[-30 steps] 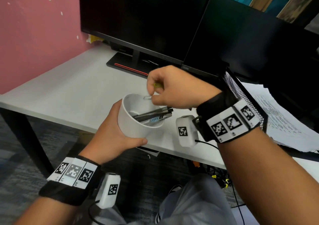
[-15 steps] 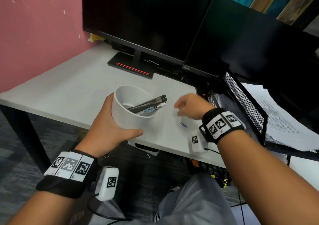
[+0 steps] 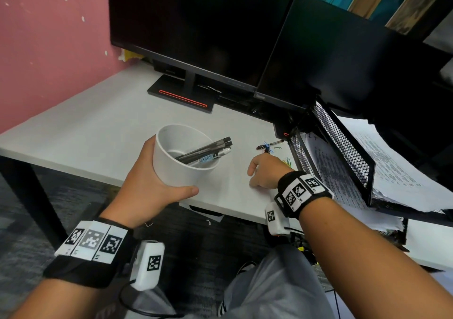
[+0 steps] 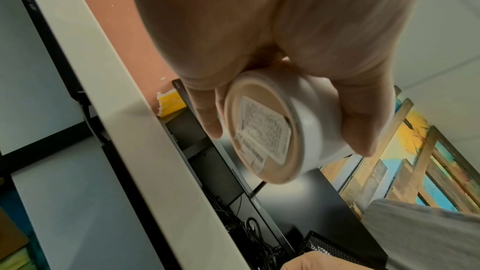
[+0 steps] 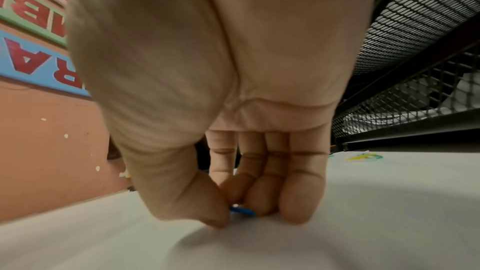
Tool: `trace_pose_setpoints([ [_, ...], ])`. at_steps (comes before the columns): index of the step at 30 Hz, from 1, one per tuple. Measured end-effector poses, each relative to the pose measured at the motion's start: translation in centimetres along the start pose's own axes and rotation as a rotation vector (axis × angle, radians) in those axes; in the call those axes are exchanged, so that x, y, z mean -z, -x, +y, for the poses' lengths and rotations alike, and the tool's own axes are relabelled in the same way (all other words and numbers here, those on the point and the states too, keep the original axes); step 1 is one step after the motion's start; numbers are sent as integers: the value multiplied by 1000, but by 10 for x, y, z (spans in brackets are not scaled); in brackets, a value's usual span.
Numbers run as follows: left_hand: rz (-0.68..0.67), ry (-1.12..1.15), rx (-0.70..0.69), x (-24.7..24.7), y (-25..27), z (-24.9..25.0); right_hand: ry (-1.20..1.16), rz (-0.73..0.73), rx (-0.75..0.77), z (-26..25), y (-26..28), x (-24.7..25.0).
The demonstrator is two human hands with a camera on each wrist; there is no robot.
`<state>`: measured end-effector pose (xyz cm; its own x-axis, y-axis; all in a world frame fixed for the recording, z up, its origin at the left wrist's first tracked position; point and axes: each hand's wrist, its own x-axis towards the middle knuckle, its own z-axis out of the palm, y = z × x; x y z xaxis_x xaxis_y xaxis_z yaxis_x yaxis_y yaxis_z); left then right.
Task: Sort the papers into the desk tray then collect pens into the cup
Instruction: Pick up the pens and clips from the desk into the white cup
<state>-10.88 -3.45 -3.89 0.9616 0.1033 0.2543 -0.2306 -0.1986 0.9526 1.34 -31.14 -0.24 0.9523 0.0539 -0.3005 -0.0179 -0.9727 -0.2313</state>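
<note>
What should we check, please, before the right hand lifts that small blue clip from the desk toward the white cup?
1. Pinch on the blue clip: cannot tell; the right hand has thumb and fingertips closing on it, but it lies on the desk.
2. White cup held: ok; the left hand wraps it, off the desk.
3. Cup tilt: ok; its mouth faces the right hand.
4. Room in the cup: ok; the pens lean to one side.
5. Path to the cup: ok; only bare desk lies between.
6. Items left: not ok; a pen and clips lie by the mesh tray.
</note>
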Motion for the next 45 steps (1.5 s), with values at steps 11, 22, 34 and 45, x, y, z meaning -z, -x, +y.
trace_pose_setpoints([
  [11, 1, -4, -1, 1, -1, -1, -421, 64, -122, 39, -17, 21],
  [22, 31, 0, 16, 3, -2, -5, -39, 231, -326, 56, -33, 30],
  [34, 13, -8, 17, 2, -2, -6, -30, 188, -277, 76, -52, 20],
  [45, 3, -12, 10, 1, -1, -4, -180, 138, -208, 65, -33, 35],
])
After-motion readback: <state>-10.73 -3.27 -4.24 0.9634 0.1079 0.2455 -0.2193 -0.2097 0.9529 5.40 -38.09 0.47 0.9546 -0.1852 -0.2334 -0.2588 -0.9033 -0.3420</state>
